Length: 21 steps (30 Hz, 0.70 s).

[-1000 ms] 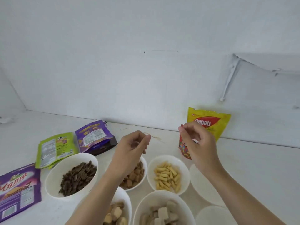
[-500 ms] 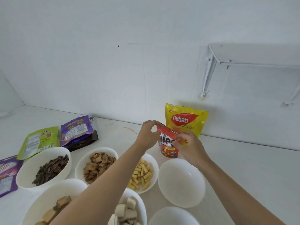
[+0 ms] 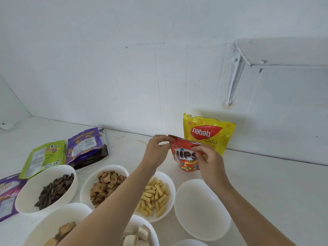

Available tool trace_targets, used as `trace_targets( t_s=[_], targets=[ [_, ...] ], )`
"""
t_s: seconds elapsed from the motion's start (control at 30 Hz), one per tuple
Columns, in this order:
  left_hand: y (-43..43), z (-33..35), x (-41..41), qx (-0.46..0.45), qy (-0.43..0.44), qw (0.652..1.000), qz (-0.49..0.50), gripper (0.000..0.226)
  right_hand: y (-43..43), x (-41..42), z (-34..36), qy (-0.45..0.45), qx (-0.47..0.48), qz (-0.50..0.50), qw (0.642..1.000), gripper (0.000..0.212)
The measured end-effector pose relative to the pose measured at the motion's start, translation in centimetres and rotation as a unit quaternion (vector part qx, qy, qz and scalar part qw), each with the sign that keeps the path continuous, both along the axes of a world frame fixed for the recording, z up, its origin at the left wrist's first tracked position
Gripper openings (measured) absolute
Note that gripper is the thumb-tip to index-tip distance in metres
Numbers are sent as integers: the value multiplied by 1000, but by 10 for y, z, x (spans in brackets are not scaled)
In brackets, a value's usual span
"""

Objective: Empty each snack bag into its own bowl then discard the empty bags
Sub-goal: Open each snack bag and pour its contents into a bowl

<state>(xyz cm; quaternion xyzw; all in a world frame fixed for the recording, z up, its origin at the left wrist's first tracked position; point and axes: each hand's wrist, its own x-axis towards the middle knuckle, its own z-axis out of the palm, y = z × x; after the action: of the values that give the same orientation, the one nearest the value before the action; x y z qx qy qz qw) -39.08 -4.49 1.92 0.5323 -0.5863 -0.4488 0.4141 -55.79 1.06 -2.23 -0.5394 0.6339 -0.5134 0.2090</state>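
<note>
A red Nips snack bag point(image 3: 185, 158) stands upright on the white counter, in front of a yellow Nabati Bites bag point(image 3: 209, 134) that leans on the wall. My left hand point(image 3: 156, 150) pinches the red bag's top left corner. The top right edge is pinched by my right hand point(image 3: 207, 160). An empty white bowl point(image 3: 200, 208) sits just below the red bag. To its left are bowls of yellow sticks point(image 3: 156, 196), brown squares point(image 3: 104, 183) and dark seeds point(image 3: 53, 190).
Flat bags lie at the left: a green one point(image 3: 44, 157), a purple one point(image 3: 87, 142) on a dark bag, and another purple one point(image 3: 7, 194) at the edge. Two more filled bowls point(image 3: 58, 226) sit along the bottom. A white shelf bracket point(image 3: 234, 79) hangs on the wall.
My view swung right and both hands reached forward. They now grip the red bag's top corners, where a second ago they hovered apart above the bowls.
</note>
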Motion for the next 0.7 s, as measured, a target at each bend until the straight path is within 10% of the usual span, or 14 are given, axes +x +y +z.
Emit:
trace_targets(
  t_s=[0.7],
  targets=[
    [91, 110, 291, -208, 52, 962, 169, 9, -4, 272, 134, -181, -134, 267, 937, 34]
  ],
)
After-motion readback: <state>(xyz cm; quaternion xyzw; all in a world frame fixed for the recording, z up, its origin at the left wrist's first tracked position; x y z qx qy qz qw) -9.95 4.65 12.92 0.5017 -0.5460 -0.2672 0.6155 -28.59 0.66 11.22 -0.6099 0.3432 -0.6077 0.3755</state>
